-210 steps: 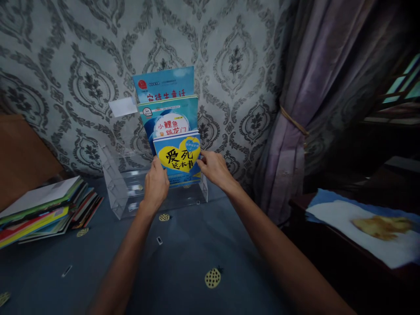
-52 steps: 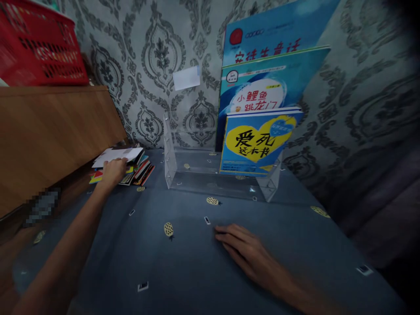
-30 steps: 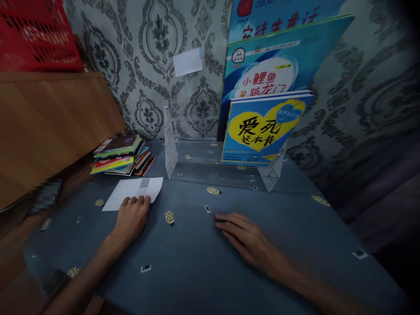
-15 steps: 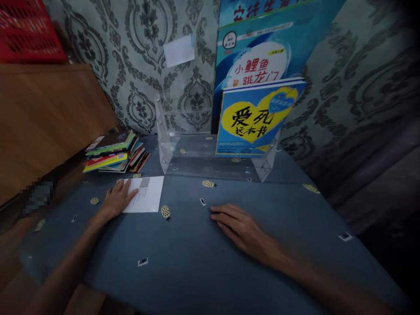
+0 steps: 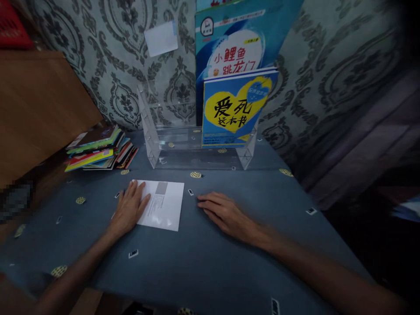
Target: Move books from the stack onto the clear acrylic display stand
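Observation:
My left hand (image 5: 131,208) lies flat with fingers spread on the left part of a thin white book (image 5: 169,205), which rests on the blue-grey tablecloth. A grey block and lines of small print show on its white face. To the right of it, my right hand (image 5: 226,214) rests palm down on the cloth, fingers stretched out and holding nothing. Behind both hands stands a clear acrylic book rack (image 5: 152,140). Its right side bears a blue book with a yellow heart (image 5: 229,107) in front of a taller teal book (image 5: 210,48).
A pile of books (image 5: 98,148) lies at the table's back left, near a wooden cabinet (image 5: 42,105) with a red basket (image 5: 13,28) on top. A white card (image 5: 160,39) is on the patterned wall. The tablecloth (image 5: 210,271) has pineapple prints.
My left hand has slid the white book rightward and a little nearer to me, closer to my right hand. The view has shifted, so the rack and books appear further left.

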### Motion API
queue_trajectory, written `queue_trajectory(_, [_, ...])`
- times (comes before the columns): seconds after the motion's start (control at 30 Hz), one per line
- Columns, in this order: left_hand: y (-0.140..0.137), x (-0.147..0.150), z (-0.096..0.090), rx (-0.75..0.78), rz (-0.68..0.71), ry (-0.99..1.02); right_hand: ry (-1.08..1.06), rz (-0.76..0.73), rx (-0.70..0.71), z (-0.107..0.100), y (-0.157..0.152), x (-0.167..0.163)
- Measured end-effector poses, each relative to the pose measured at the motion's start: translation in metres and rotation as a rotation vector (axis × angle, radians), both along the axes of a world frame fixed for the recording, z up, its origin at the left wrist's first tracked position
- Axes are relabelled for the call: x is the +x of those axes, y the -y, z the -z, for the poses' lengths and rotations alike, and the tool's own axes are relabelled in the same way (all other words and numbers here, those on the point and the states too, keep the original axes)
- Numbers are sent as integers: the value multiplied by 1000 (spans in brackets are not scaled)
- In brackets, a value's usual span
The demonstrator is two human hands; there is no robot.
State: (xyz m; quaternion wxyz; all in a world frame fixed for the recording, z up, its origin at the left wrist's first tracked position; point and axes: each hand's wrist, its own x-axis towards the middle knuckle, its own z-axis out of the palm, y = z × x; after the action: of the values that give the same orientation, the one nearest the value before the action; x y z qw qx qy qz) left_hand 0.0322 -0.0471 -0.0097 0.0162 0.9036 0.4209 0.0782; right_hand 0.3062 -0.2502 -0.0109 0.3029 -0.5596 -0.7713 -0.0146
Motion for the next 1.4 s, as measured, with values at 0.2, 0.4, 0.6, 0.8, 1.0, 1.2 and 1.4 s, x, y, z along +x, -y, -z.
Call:
queue_trajectory(0.2, [21,9,3,-116,76,244,-60,-4,89,-9,0,-3])
queue_trajectory(0.4, [50,27,2,-251,178,466,-82,-19,126,-14,6,-8])
queue_trajectory(0.6, [77,50,-1,-526,185,718,-5,-67,-16,-18,16,-15])
queue_trajectory(0.8, [106,60,-1,-797,213,883,95,-20,-121,-22,16,-18])
queue_trajectory(1.0, [96,64,-23,-758,290,732,155,16,-176,-23,12,-10])
queue_trajectory(1.2, [61,59,-32,-413,282,530,101,-9,-169,-21,11,-3])
queue_trajectory(1.4, [43,59,-25,-373,437,466,65,5,-137,-15,12,-4])
